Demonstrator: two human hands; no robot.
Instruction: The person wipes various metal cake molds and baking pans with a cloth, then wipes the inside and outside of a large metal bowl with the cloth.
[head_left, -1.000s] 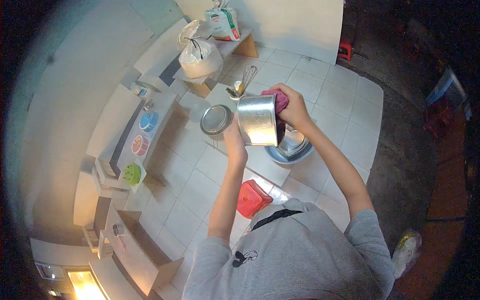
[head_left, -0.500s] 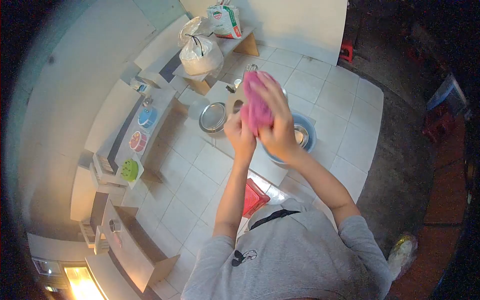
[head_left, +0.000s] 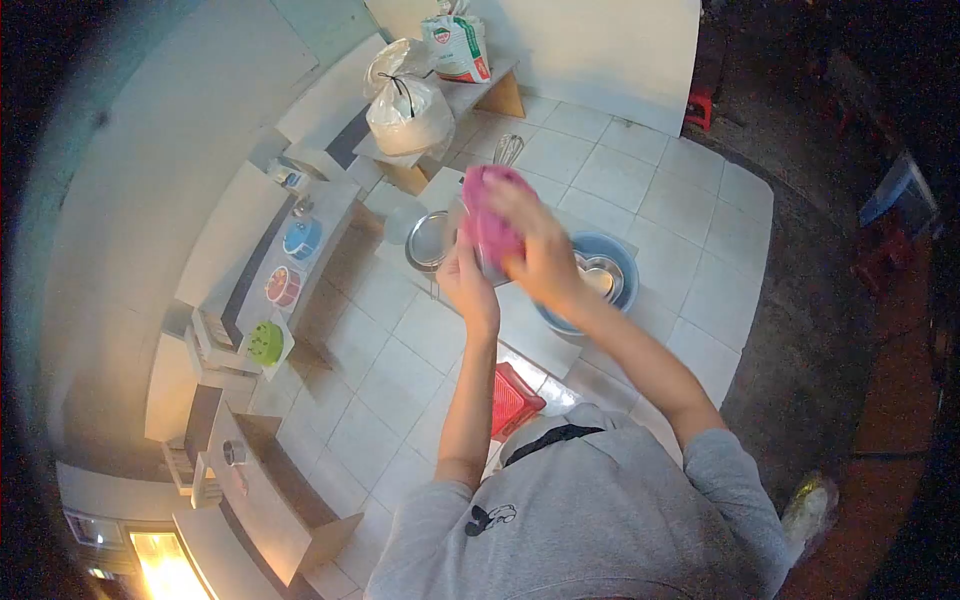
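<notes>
My left hand (head_left: 468,282) is closed on the edge of a metal pot, which is mostly hidden behind the cloth. A pink cloth (head_left: 492,212) is pressed against the pot by my right hand (head_left: 545,262), blurred by motion. Just left of my left hand, a round metal pan (head_left: 428,241) rests on the low white table (head_left: 535,325). To the right of my right hand, a blue basin (head_left: 628,270) holds shiny metal tins (head_left: 603,275). Beyond the cloth a whisk (head_left: 508,149) stands up.
A red stool (head_left: 514,398) is close in front of my body. Along the left, a shelf carries blue (head_left: 301,238), pink (head_left: 283,286) and green (head_left: 265,343) cake-like items. Plastic bags (head_left: 410,118) and a printed sack (head_left: 458,48) sit on the far bench.
The pot has turned from lying sideways, side in view, to being mostly hidden behind the cloth. My right hand has moved left with the cloth, over the pot.
</notes>
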